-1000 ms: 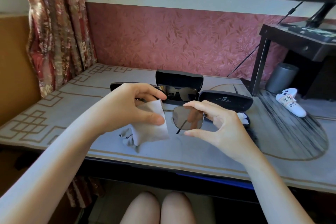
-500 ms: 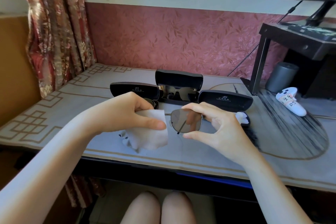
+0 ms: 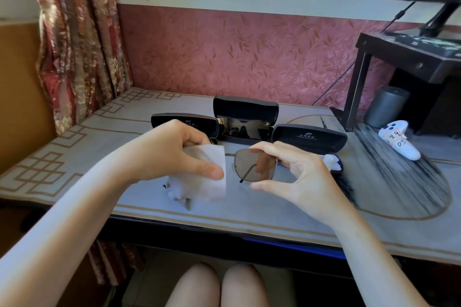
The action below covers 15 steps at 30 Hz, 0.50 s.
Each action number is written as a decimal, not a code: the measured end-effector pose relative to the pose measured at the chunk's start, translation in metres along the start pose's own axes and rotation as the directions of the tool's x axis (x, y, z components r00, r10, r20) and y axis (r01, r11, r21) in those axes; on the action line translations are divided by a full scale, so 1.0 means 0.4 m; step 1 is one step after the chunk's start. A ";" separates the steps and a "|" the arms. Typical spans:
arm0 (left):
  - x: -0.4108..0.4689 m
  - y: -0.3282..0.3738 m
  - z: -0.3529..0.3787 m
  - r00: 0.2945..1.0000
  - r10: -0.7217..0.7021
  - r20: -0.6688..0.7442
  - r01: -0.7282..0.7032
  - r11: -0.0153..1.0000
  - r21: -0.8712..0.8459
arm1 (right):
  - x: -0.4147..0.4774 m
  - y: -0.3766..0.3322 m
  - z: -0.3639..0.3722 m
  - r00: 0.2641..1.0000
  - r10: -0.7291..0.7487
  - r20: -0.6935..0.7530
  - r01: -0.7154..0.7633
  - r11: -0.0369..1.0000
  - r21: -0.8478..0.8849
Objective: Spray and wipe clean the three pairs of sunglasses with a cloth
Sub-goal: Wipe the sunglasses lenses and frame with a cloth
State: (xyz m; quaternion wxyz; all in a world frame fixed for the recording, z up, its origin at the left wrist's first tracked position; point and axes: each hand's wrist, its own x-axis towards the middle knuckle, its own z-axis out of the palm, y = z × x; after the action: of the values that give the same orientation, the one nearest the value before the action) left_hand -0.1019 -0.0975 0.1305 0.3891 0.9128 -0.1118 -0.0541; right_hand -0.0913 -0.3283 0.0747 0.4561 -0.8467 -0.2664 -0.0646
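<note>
My right hand [image 3: 299, 177] pinches thin metal-framed sunglasses [image 3: 254, 166] by the rim of one grey lens, held up over the desk. My left hand [image 3: 172, 152] grips a white cloth [image 3: 199, 177], folded over the other lens and hiding it. A second pair of dark sunglasses [image 3: 245, 127] lies in an open black case [image 3: 245, 109] behind. Closed black cases sit at the left [image 3: 184, 123] and right [image 3: 309, 138]. Part of another pair [image 3: 214, 141] peeks out behind my left hand.
A white spray bottle [image 3: 399, 142] with a handwritten label lies on the desk mat [image 3: 274, 217] at the right. Behind it are a grey cylinder [image 3: 386, 106] and a dark monitor stand [image 3: 409, 55]. A patterned curtain [image 3: 74, 40] hangs at the left. My knees show under the desk edge.
My left hand with the cloth has shifted slightly down over the lens. My right hand and the sunglasses stay almost still.
</note>
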 end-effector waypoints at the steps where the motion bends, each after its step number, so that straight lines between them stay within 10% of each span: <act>1: -0.002 0.001 -0.003 1.000 0.006 -0.006 -0.006 1.000 -0.003 | -0.001 -0.001 -0.001 1.000 -0.001 0.001 0.001 1.000 -0.005; 15: 0.005 0.009 0.012 0.988 0.122 -0.091 -0.121 0.993 0.015 | -0.004 0.002 -0.009 0.999 -0.048 -0.004 0.049 0.996 0.071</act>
State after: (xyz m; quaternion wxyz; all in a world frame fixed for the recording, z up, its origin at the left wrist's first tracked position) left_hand -0.1014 -0.1040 0.1298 0.3922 0.9076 -0.1495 0.0120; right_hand -0.0917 -0.3321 0.0756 0.4846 -0.8230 -0.2886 -0.0668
